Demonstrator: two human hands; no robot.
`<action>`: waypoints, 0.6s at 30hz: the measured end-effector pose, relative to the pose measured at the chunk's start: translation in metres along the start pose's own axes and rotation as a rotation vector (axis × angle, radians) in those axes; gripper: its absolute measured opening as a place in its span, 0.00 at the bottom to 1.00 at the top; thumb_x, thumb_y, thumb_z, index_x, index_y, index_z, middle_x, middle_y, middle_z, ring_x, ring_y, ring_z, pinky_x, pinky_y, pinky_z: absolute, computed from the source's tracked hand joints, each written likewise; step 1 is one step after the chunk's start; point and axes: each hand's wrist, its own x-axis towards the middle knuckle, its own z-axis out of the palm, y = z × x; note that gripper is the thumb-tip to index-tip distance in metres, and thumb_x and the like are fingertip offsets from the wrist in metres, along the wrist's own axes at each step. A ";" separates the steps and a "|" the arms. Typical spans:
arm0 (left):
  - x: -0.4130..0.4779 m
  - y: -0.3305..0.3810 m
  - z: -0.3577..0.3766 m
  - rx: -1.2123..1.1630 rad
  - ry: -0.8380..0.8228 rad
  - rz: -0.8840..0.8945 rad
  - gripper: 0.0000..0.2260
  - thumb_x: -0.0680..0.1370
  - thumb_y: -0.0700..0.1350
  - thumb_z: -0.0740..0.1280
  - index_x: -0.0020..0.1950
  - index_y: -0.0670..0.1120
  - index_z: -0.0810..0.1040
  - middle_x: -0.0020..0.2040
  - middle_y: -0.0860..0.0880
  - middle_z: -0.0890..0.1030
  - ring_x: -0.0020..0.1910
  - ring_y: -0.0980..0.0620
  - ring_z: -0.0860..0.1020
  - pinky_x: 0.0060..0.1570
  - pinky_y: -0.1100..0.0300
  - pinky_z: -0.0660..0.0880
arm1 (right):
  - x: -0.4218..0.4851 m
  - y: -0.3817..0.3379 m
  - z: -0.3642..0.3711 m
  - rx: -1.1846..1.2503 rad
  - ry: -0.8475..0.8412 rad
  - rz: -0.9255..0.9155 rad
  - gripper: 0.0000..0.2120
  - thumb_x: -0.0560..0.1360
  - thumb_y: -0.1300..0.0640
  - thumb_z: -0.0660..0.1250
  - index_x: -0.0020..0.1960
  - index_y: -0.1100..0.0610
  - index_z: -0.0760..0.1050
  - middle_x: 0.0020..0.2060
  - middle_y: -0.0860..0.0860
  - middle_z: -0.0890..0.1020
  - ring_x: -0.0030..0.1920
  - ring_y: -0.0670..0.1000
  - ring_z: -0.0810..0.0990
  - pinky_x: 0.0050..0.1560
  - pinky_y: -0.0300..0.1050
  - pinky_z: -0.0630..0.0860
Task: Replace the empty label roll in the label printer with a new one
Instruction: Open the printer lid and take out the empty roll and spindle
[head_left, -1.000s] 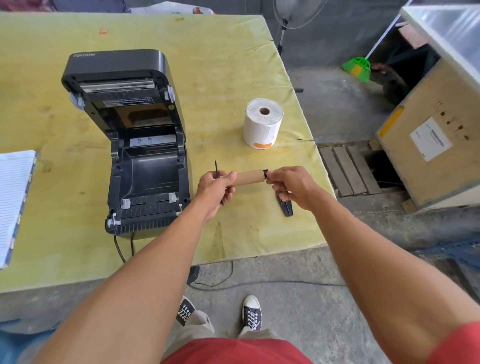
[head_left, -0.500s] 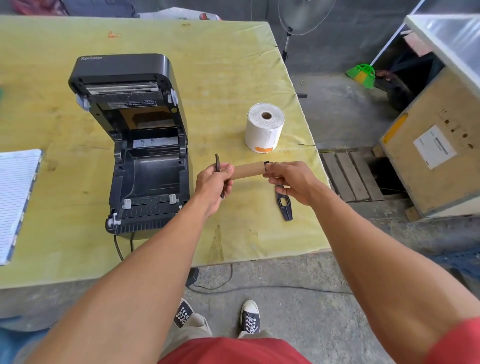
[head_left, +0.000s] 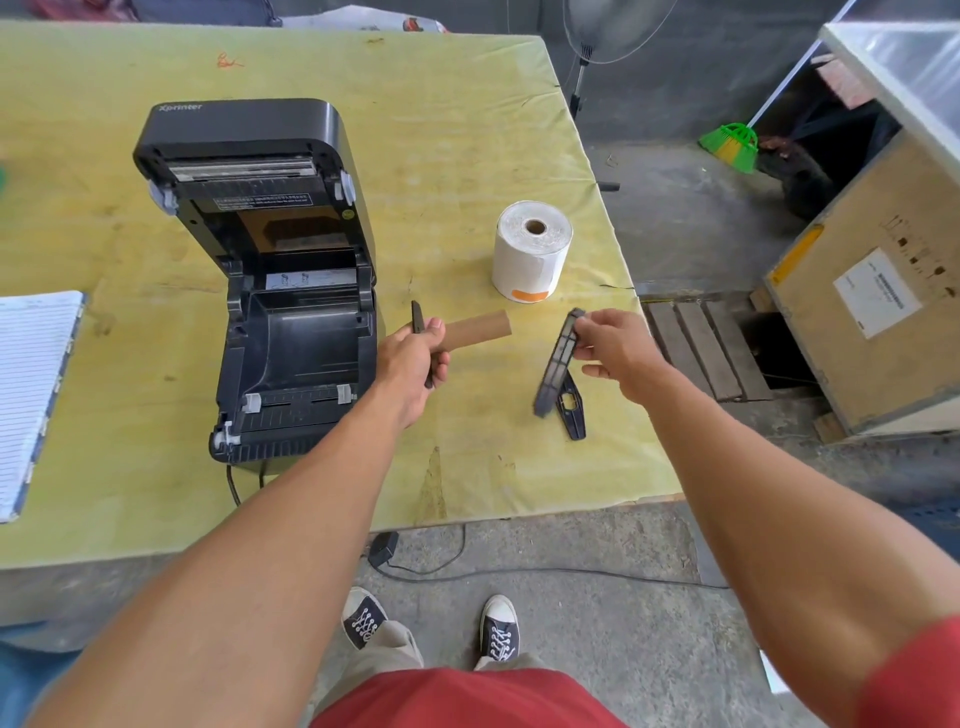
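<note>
A: How is the core looking?
B: Cardboard core (head_left: 475, 332) is showing bare brown, no labels. Left hand (head_left: 410, 364) is gripping its end plus a black spindle piece (head_left: 417, 317), at 3 o'clock of the open label printer (head_left: 270, 291).
A: Right hand (head_left: 618, 348)?
B: Pinching a ribbed guide plate (head_left: 558, 358), apart from the core.
A: Counts?
B: One core, one full label roll (head_left: 530, 252) standing at 1 o'clock, one printer, three black parts; the third black part (head_left: 571, 410) is lying on the table (head_left: 467, 130).

Printer (head_left: 291, 332) and roll guide (head_left: 557, 364) were black; table cover (head_left: 467, 130) yellow-green; label roll (head_left: 530, 254) white with orange patch; cardboard core (head_left: 480, 330) brown; notepad (head_left: 31, 384) white, ruled.
</note>
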 end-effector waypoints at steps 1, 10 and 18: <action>0.000 0.000 0.000 0.008 -0.001 0.006 0.05 0.81 0.41 0.67 0.46 0.47 0.74 0.41 0.45 0.75 0.31 0.56 0.72 0.29 0.66 0.71 | 0.000 0.000 0.006 -0.102 -0.038 -0.013 0.09 0.81 0.56 0.64 0.56 0.60 0.79 0.43 0.56 0.82 0.40 0.50 0.81 0.38 0.45 0.76; 0.005 0.001 -0.015 0.021 0.021 0.010 0.06 0.80 0.42 0.69 0.49 0.51 0.74 0.41 0.47 0.77 0.31 0.56 0.74 0.29 0.66 0.73 | 0.006 0.004 0.048 -0.346 -0.151 0.073 0.07 0.80 0.61 0.67 0.53 0.64 0.80 0.36 0.58 0.79 0.30 0.55 0.80 0.42 0.50 0.84; 0.007 0.001 -0.013 0.051 0.007 0.004 0.09 0.80 0.43 0.69 0.59 0.43 0.76 0.40 0.48 0.77 0.30 0.57 0.75 0.29 0.66 0.74 | 0.012 0.009 0.048 -0.398 -0.065 0.060 0.05 0.79 0.61 0.67 0.53 0.62 0.80 0.42 0.59 0.82 0.35 0.58 0.85 0.47 0.48 0.84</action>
